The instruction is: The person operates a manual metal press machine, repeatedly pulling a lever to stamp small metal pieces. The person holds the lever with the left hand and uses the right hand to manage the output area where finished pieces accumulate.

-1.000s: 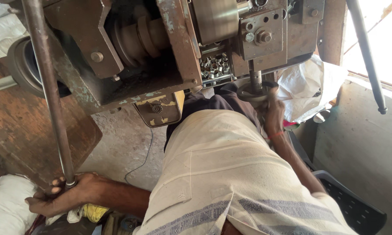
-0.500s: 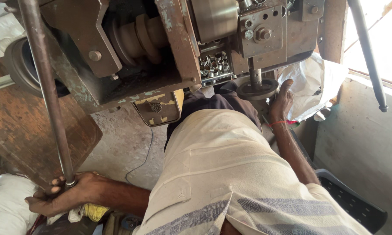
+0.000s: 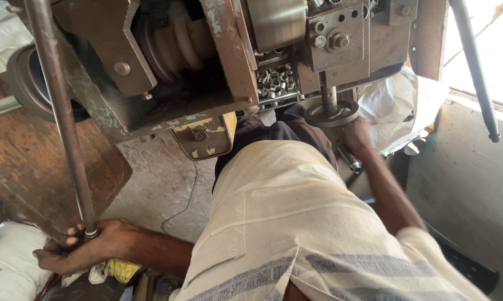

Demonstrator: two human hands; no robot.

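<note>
Head view: left hand (image 3: 87,248) grips the long lever bar (image 3: 61,120), right hand (image 3: 358,134) is under the round handwheel (image 3: 332,113).
Left fingers are clenched around the bar's lower end; right fingers' closure cannot be told. Better keep the lever steady while the handwheel is adjusted slowly.

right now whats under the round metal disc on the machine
The right hand reaches up beneath the round metal disc, with a metal cylinder just below. Its fingers are hidden behind the disc, so whether they hold anything cannot be seen.

1. Rod (image 3: 59,111): long, rusty grey metal bar, slanting from the top left edge down to its lower end, gripped there by the left hand.
2. Wheel (image 3: 331,113): round, flat metal disc on a short vertical shaft under the machine, touched by the right hand.
</note>
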